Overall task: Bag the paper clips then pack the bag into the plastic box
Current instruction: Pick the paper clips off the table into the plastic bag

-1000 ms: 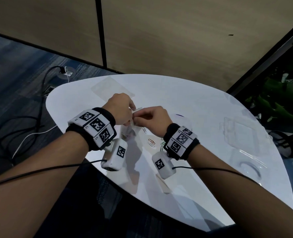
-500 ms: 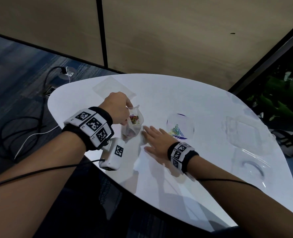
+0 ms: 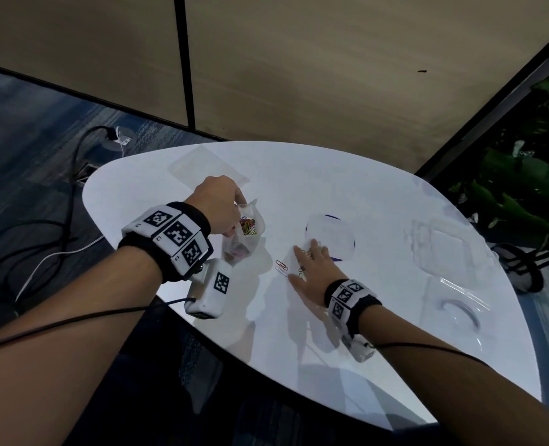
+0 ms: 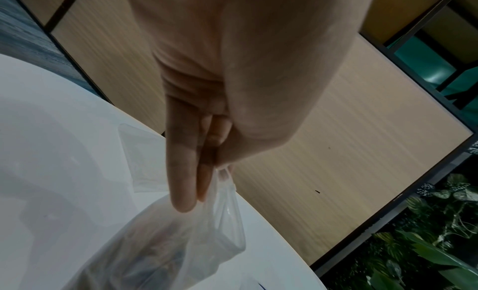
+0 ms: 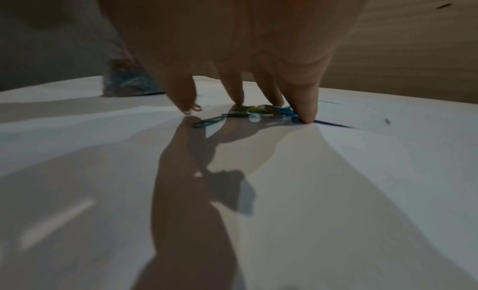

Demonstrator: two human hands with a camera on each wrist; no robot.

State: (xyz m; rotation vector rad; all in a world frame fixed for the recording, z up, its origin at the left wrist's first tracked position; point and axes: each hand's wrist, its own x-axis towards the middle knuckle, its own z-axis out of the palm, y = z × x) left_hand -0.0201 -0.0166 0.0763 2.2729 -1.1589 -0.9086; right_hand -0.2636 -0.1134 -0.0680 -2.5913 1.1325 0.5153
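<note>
**Clips raked together, bag held ready**

From the head camera, the left hand (image 3: 216, 206) pinches the rim of a small clear plastic bag (image 3: 245, 235), holding it upright just above the white rounded bench (image 3: 395, 333); its mouth gapes, presumably so more can be dropped in. Coloured paper clips already in the bag (image 3: 248, 225) show through the film. The right hand (image 3: 315, 268) lies flat, fingers spread and straight, grasping nothing, over a loose bunch of clips beside a clear round lid with a blue edge (image 3: 331, 236). A red paper clip (image 3: 281, 264) lies stray between the two hands. Further right sits the clear plastic box (image 3: 440, 246), well apart and untouched; packing looks some way off.

The left wrist camera shows the grip closely: thumb against fingertips (image 4: 181, 200), clamping a fold of the bag's top edge, the bag sagging beneath with dim clips inside. Another flat clear bag (image 4: 139, 157) lies on the bench behind.

The right wrist camera looks under the palm: fingertips (image 5: 306, 114) press onto the bench around a green, yellow and blue tangle of clips (image 5: 258, 111), fencing them in, I'd judge, to sweep them together for a pick-up.
</note>
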